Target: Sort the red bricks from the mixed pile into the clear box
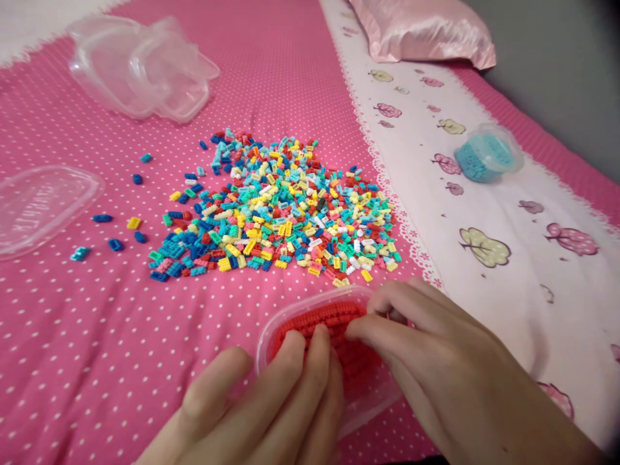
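A clear plastic tub [271,336] packed with small red bricks [334,320] sits on the pink dotted bedspread near the bottom centre. My left hand [271,407] lies on the tub's near side, its fingers stretched flat over the red bricks. My right hand [436,355] comes in from the right, its fingers extended and pressing on the red bricks at the tub's right rim. Beyond the tub spreads a pile of several small bricks [281,206] in blue, teal, yellow, red and white.
Stacked empty clear tubs [140,68] lie at the back left, a clear lid [39,206] at the left edge. A closed tub of light blue bricks [487,155] stands on the white printed sheet [508,213] at right. A pink pillow [421,29] is at the back.
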`<state>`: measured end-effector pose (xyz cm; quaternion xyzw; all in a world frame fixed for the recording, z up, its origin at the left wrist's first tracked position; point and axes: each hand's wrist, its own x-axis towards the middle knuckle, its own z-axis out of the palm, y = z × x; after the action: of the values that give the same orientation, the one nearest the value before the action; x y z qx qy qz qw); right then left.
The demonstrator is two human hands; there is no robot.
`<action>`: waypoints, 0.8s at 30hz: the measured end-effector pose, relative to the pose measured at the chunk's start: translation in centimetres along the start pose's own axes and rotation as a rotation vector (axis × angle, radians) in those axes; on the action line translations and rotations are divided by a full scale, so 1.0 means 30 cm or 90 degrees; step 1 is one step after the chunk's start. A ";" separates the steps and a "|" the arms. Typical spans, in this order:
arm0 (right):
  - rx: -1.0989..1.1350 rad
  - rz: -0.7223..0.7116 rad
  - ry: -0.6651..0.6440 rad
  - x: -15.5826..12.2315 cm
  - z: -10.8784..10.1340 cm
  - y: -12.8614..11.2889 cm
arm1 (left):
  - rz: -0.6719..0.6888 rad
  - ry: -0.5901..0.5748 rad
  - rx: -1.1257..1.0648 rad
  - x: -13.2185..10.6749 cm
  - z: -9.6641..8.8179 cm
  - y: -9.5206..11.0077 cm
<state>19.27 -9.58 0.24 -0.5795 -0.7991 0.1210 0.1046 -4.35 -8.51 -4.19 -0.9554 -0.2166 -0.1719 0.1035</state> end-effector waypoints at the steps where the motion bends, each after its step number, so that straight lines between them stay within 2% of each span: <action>1: 0.000 0.000 0.002 0.000 0.001 -0.001 | -0.006 0.003 -0.003 0.004 0.000 0.001; 13: 0.017 -0.005 0.059 0.013 -0.015 0.023 | -0.043 0.015 -0.047 0.061 0.023 0.004; 24: 0.021 0.017 0.007 0.001 -0.015 0.014 | -0.020 -0.001 -0.032 0.059 0.019 -0.005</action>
<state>19.77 -9.40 0.54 -0.5888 -0.7887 0.1326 0.1169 -2.75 -7.54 -4.03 -0.9544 -0.2271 -0.1779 0.0763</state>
